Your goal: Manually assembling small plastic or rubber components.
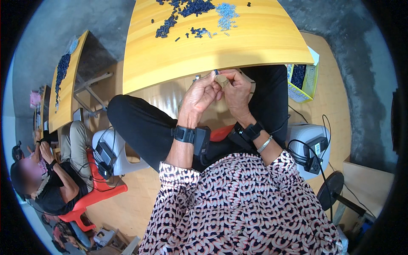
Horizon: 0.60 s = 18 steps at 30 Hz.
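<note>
Just near of the yellow table's [165, 73] edge, your left hand [200, 94] pinches a small dark piece [216, 72]; your right hand [239, 90], fingers bent, grips a tan round piece [221, 79] just nearer you. You cannot tell the dark piece's long axis.

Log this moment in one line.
left hand: at small dark-blue piece; right hand: at round tan item; both beside yellow wooden table; tabletop: dark cylindrical pieces, translucent pale-blue pieces

Small dark-blue piece [216, 72], held in fingers [210, 77], partly covered; finer shape too small to tell.
</note>
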Available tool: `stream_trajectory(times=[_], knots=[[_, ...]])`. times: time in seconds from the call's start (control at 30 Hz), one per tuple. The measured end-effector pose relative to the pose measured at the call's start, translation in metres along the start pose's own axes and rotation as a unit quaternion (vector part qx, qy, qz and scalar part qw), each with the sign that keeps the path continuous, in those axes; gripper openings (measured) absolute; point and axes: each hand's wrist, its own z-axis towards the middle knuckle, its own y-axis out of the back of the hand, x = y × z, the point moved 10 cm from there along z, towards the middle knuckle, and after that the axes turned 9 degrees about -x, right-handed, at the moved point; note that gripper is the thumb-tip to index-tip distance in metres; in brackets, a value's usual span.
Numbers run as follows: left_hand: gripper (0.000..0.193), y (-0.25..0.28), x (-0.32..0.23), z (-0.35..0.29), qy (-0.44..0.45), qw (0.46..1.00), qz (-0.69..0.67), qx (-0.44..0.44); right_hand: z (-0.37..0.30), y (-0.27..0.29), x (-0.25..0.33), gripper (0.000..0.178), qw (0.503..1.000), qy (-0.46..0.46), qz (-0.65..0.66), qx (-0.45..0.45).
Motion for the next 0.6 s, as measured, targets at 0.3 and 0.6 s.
stream_trajectory(times=[0.3,0.6], knots=[[0.021,-0.012,0.009,-0.007,0.014,0.999,0.000,0.036,-0.007,0.008,0.019,0.008,0.996,0.029,0.066,0.053],[0.024,-0.025,0.004,-0.018,-0.002,0.995,-0.011,0.098,-0.012,0.010,0.042,0.014,0.992,0.097,0.067,0.050]])
